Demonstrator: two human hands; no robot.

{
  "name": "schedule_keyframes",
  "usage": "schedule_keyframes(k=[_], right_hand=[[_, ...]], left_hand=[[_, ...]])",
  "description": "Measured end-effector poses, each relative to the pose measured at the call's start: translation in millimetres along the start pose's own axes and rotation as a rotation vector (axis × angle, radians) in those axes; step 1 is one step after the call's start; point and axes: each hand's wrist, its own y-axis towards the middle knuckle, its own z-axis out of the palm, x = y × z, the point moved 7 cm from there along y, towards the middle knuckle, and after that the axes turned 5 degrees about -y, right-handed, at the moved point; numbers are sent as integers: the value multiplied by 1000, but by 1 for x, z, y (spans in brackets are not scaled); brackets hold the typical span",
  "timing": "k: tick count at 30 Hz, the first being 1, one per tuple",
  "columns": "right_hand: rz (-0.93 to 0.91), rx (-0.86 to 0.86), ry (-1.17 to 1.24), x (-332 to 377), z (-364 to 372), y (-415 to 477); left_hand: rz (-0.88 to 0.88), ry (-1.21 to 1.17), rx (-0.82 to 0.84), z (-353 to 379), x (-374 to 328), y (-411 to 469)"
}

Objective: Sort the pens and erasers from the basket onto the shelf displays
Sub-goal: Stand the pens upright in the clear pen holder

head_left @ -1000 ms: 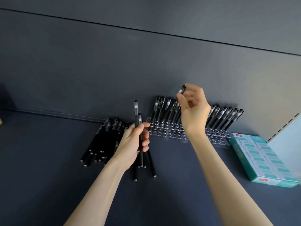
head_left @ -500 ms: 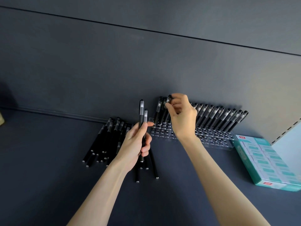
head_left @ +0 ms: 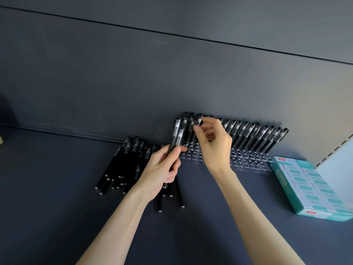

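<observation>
A clear pen rack (head_left: 250, 159) with rows of holes stands against the shelf's back wall, its rear row lined with black pens (head_left: 259, 136). My right hand (head_left: 214, 144) pinches the cap end of one black pen (head_left: 199, 119) standing at the rack's left part. My left hand (head_left: 162, 169) grips two black pens (head_left: 176, 136) upright, just left of the rack. A loose pile of black pens (head_left: 124, 161) lies on the shelf to the left, and a few more pens (head_left: 179, 197) lie under my left hand. The basket is not in view.
A teal box of erasers (head_left: 309, 186) lies on the dark shelf (head_left: 47, 207) right of the rack. The dark back wall (head_left: 133, 73) rises behind. A pale upright with slots (head_left: 336, 148) bounds the right side.
My right hand has come down and left with its pen, from above the rack to the row's left part. My left hand has shifted right toward the rack with its two pens.
</observation>
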Motion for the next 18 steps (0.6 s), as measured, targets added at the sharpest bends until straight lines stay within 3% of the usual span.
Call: schedule_keyframes(k=[5,18], right_hand=[[189,273,319,6,9,-15],[213,193,299,-1,-1,-16]], left_hand=[[-43,34,70,10,4,-3],[12,107,28,12,4,-4]])
